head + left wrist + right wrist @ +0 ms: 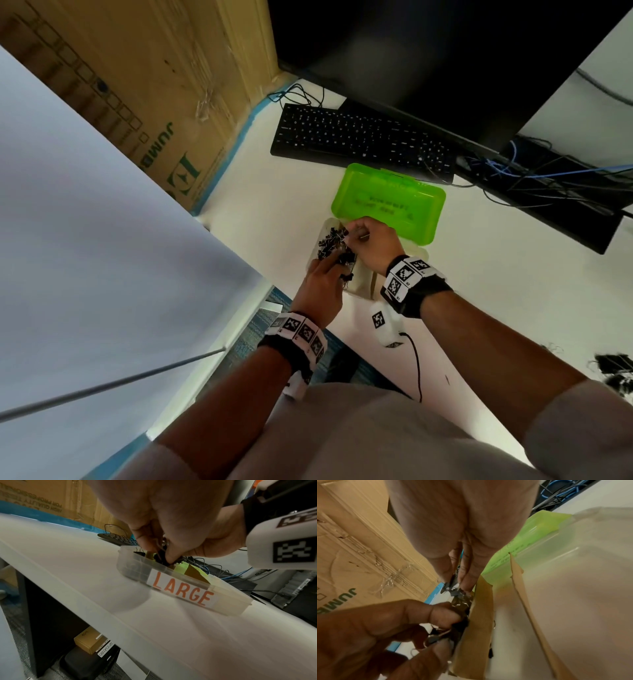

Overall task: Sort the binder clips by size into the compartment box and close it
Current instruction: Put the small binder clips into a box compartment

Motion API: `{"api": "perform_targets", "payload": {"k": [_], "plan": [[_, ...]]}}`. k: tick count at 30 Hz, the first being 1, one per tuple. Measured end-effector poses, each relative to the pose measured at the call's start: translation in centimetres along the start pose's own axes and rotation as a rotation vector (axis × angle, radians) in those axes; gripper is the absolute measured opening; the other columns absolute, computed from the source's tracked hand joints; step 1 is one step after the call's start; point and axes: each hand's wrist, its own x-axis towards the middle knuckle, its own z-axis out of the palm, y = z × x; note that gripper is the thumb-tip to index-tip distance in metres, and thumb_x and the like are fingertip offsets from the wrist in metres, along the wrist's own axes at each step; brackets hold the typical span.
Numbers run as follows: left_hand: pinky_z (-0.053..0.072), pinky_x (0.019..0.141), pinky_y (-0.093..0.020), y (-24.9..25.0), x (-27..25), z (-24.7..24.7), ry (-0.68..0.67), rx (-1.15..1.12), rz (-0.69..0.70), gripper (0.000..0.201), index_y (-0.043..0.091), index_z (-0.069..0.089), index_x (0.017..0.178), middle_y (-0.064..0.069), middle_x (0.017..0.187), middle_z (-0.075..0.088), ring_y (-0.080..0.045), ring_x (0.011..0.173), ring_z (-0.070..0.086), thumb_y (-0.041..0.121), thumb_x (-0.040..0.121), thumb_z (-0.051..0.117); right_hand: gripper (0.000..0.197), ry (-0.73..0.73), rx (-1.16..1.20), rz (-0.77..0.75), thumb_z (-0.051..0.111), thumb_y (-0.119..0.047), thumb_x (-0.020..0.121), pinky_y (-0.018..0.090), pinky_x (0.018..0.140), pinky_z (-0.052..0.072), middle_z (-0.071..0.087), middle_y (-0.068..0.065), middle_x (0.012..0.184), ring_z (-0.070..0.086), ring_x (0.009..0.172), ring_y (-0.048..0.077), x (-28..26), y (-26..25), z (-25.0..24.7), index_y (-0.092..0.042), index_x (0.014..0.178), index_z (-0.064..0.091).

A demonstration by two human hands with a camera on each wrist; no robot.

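Black binder clips [331, 244], lime-green lid [388, 202], seemingly brown dividers [517, 577], orange "LARGE" label [181, 588].

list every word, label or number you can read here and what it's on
"LARGE", orange letters on a white label on the front wall of the clear compartment box.
"JUMB", green, cut off, on the cardboard carton.
"HIGH QUALITY" and "FOR PROFESSIONAL", upside down on that carton in the left wrist view.
"UPDATED" on a white tag under the desk.
"40A", roughly, on a small brown box.
Print on the green lid: too blurred to read.
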Motion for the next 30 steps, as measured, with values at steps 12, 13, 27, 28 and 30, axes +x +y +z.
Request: {"api": "perform_targets", "payload": {"k": [12, 13, 27, 28, 30], "plan": [[0.051, 0.074, -0.037, 0.1, 0.1, 0.2, 0.026, 0.033, 0.099, 0.009, 0.013, 0.065, 0.088, -0.005, 0.096, 0.061, -0.027, 0.088, 0.054, 0.017, 0.081, 0.063, 0.027, -0.014, -0.221, -0.119, 0.049, 0.003, 0.082, 0.031, 0.087, 0.051, 0.067, 0.010, 0.107, 0.063, 0.096, 0.024, 0.0, 0.8, -0.5, -0.007, 0.100, 0.065], [0.052, 0.073, -0.040, 0.0, 0.2, 0.2, 0.028, 0.042, 0.083, 0.008, 0.011, 0.066, 0.088, -0.007, 0.093, 0.061, -0.029, 0.086, 0.054, 0.010, 0.081, 0.062, 0.028, -0.043, -0.268, -0.136, 0.049, 0.002, 0.083, 0.032, 0.089, 0.050, 0.065, 0.010, 0.109, 0.061, 0.099, 0.025, -0.1, 0.9, -0.7, -0.009, 0.103, 0.065], [0.052, 0.069, -0.038, 0.8, 0.1, 0.0, 0.023, 0.140, -0.018, 0.011, 0.011, 0.064, 0.078, -0.007, 0.090, 0.060, -0.027, 0.085, 0.054, 0.010, 0.072, 0.055, 0.049, -0.227, -0.893, -0.273, 0.044, -0.025, 0.091, 0.044, 0.103, 0.028, 0.033, 0.002, 0.149, 0.027, 0.132, 0.028, -0.6, 0.7, -1.2, -0.021, 0.139, 0.040], [0.051, 0.068, -0.039, 0.8, 0.0, -0.1, 0.029, 0.167, -0.012, 0.012, 0.012, 0.064, 0.077, -0.006, 0.089, 0.060, -0.028, 0.084, 0.053, 0.012, 0.071, 0.054, 0.049, -0.225, -0.872, -0.276, 0.044, -0.025, 0.091, 0.044, 0.103, 0.028, 0.034, 0.003, 0.149, 0.027, 0.132, 0.028, -0.8, 0.9, -1.2, -0.021, 0.139, 0.040], [0.049, 0.068, -0.039, 0.9, 0.1, -0.1, 0.045, 0.224, -0.009, 0.013, 0.013, 0.065, 0.076, -0.004, 0.090, 0.061, -0.028, 0.085, 0.053, 0.016, 0.070, 0.054, 0.047, -0.171, -0.792, -0.313, 0.047, -0.026, 0.089, 0.044, 0.100, 0.031, 0.041, 0.005, 0.144, 0.032, 0.129, 0.030, -1.5, 1.6, -1.5, -0.021, 0.136, 0.045]]}}
